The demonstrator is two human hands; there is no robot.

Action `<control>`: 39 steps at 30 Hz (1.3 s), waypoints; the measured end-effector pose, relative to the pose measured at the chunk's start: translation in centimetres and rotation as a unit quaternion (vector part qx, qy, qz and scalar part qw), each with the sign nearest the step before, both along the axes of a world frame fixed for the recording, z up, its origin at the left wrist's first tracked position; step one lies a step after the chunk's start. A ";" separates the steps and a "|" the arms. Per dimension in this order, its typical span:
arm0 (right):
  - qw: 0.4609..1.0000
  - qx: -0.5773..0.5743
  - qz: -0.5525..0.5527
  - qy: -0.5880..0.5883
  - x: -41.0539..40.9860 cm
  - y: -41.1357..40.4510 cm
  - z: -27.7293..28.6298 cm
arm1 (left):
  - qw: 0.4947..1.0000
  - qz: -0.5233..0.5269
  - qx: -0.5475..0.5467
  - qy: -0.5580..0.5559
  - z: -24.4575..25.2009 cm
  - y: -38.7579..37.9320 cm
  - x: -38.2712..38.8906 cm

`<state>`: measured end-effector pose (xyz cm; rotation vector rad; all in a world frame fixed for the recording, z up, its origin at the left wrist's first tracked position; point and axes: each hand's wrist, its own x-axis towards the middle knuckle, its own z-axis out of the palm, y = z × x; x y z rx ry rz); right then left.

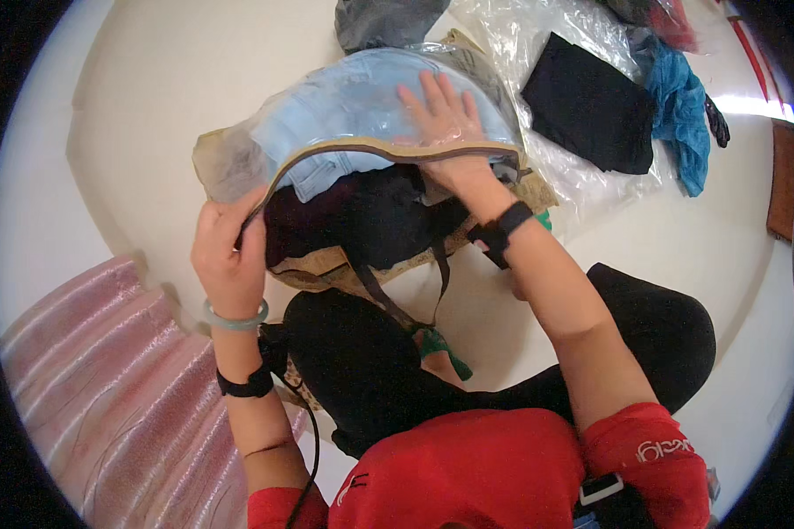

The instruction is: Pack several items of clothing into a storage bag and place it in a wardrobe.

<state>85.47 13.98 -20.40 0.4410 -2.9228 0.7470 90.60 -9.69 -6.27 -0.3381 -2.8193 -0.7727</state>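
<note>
A storage bag with a clear plastic lid [370, 92] and tan zippered edge stands open before me. My left hand [228, 254] pinches the zippered edge at its left side. My right hand [444, 122] reaches inside, fingers spread, seen through the clear plastic against folded light blue denim [324, 116]. Below the denim, dark clothing [357, 218] lies in the bag. Two dark straps [442, 271] hang from the bag's near side.
Folded black cloth [589, 102] lies on clear plastic sheeting [556, 172] at the upper right, beside a blue plastic bag [681, 112]. A dark grey bundle [387, 23] sits beyond the storage bag. Pink shiny pleated fabric [119, 390] spreads at the lower left. My crossed legs are close to the bag.
</note>
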 end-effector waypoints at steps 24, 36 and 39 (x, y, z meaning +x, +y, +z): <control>0.957 0.177 -0.128 -0.194 0.9 29.2 0.7 | 0.948 -0.010 -0.148 -0.281 -1.4 -1.8 2.0; 0.896 0.372 -0.152 -0.189 2.0 25.5 -13.0 | 0.952 0.001 -0.161 -0.261 -2.3 -0.1 1.9; 0.917 0.336 -0.163 -0.142 1.3 27.7 -14.4 | 0.957 -0.014 -0.169 -0.236 -3.0 0.1 1.6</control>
